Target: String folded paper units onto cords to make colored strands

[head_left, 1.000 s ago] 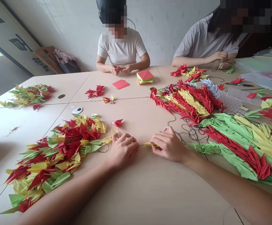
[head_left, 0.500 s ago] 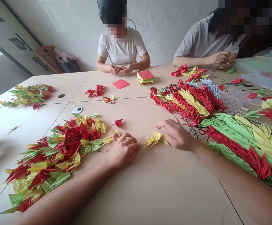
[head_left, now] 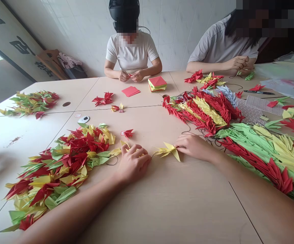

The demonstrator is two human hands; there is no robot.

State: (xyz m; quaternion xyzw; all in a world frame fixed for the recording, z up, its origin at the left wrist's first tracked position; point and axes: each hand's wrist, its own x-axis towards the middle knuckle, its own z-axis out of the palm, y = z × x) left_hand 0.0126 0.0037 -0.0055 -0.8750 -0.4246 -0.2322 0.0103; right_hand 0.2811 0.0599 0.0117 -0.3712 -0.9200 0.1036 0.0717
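My left hand (head_left: 133, 162) rests on the table with its fingers curled, pinching something small and yellowish beside the pile of loose red, yellow and green paper cranes (head_left: 60, 166). A thin dark thread runs from it to a yellow paper crane (head_left: 168, 150). My right hand (head_left: 192, 145) pinches that crane's right end, fingers closed on it. Behind my right hand lie tangled black thread (head_left: 207, 142) and long strung rows of cranes (head_left: 253, 152).
Two other people sit across the table folding paper. A stack of coloured paper squares (head_left: 157, 83), loose red sheets (head_left: 130, 91), a small crane pile (head_left: 30, 103) at far left, a white round object (head_left: 83, 119) and a pen (head_left: 258, 92) lie on the table.
My right hand moved right from beside my left hand, uncovering the yellow crane, then closed on its right end. My left hand stayed in place.
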